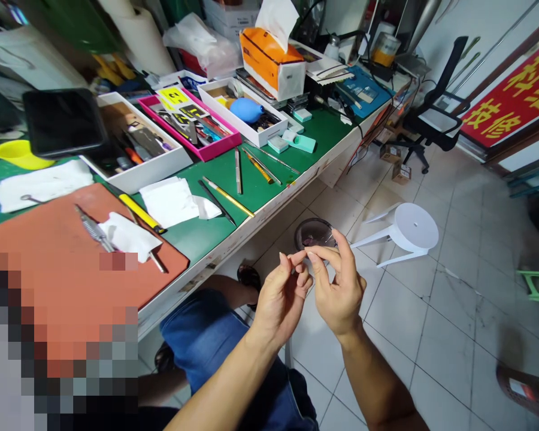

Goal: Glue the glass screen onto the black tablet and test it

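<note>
My left hand [281, 299] and my right hand [340, 286] are raised over the floor, in front of the green bench [184, 236]. Their fingertips meet. The left thumb and index finger are pressed together, and the right thumb closes near its fingers, with the right index finger lifted. Whatever lies between the fingertips, if anything, is too small to name. Nearest on the bench are a gold pen-like tool [228, 196], a black tweezer-like tool [217, 202] and white tissue [170, 200].
Tool trays [150, 164], a pink box [227, 146] and an orange tissue box [272, 63] line the bench. A brown mat [63, 227] holds a soldering-type tool. Below stand a bin [314, 230] and white stool [415, 224].
</note>
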`<action>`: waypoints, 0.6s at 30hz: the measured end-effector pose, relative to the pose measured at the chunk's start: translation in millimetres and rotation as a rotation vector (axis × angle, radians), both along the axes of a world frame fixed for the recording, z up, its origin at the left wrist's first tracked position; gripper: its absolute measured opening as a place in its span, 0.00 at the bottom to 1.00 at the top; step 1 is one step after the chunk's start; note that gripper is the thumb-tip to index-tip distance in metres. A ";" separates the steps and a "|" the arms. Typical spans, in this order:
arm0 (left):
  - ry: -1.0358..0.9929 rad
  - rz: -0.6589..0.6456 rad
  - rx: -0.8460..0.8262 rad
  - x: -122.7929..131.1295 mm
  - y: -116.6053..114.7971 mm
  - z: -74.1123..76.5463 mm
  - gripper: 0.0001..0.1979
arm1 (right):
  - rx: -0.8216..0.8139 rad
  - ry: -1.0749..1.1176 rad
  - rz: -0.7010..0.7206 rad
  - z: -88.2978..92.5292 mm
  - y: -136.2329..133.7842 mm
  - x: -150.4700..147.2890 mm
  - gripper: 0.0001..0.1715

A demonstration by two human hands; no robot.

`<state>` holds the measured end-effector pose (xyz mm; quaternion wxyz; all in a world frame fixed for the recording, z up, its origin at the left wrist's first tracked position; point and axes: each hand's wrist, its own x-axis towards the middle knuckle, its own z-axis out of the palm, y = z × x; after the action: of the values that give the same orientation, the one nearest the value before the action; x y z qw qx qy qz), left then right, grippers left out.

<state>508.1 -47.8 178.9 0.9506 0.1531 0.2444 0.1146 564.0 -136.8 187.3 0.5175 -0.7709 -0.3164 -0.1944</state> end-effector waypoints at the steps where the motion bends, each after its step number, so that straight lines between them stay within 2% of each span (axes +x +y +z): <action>1: 0.005 -0.008 0.020 -0.5 0.0 -0.4 0.29 | -0.021 -0.045 -0.001 1.8 -0.3 1.8 0.38; 4: 0.013 -0.022 0.091 -2.0 -0.3 -2.6 0.31 | -0.063 -0.156 -0.002 6.0 0.0 5.5 0.41; 9: -0.016 0.047 0.326 -1.8 -2.8 -9.1 0.27 | -0.090 -0.241 -0.050 6.4 3.9 5.1 0.38; 12: -0.029 0.086 0.425 -1.5 -3.4 -10.7 0.24 | -0.101 -0.243 -0.076 3.3 5.4 3.4 0.38; 18: -0.008 0.096 0.493 -2.7 -2.0 -9.6 0.22 | -0.109 -0.157 -0.058 -2.5 3.9 2.0 0.37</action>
<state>505.4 -49.8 169.2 0.8790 0.3681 0.2123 0.2165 566.0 -132.9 184.8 0.4425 -0.7891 -0.3436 -0.2518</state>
